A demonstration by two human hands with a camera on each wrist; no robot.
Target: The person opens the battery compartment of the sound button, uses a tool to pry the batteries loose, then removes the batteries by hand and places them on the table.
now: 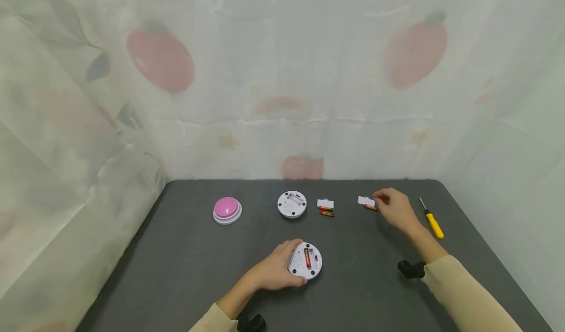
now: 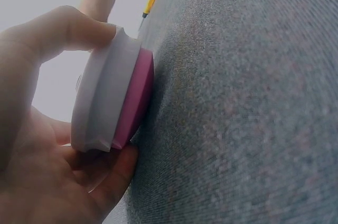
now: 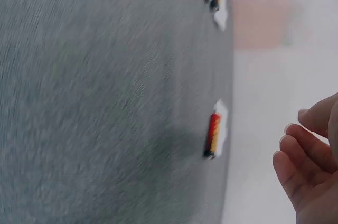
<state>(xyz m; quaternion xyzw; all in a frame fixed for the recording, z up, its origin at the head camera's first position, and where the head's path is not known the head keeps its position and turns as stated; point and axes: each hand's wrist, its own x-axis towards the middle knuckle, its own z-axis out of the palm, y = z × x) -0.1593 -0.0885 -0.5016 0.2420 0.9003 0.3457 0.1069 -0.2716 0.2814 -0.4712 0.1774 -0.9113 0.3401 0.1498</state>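
My left hand (image 1: 279,268) grips a round white button light (image 1: 296,263) by its rim, underside up. One red-and-black battery (image 1: 307,258) lies in its open battery compartment, and the slot beside it is bare. In the left wrist view its pink dome (image 2: 138,94) faces down close over the table. My right hand (image 1: 394,207) hovers at the right, fingers loosely bent with nothing between them. Just left of its fingertips lie a loose battery (image 1: 371,207) and a white battery cover (image 1: 364,200); the right wrist view shows this battery (image 3: 212,135) against the cover.
A second upturned button (image 1: 292,204) stands behind, its compartment uncovered. Beside it are another cover (image 1: 325,203) and two batteries (image 1: 327,214). A pink-topped button (image 1: 226,209) sits upright at the left. A yellow screwdriver (image 1: 434,224) lies near the table's (image 1: 353,293) right edge.
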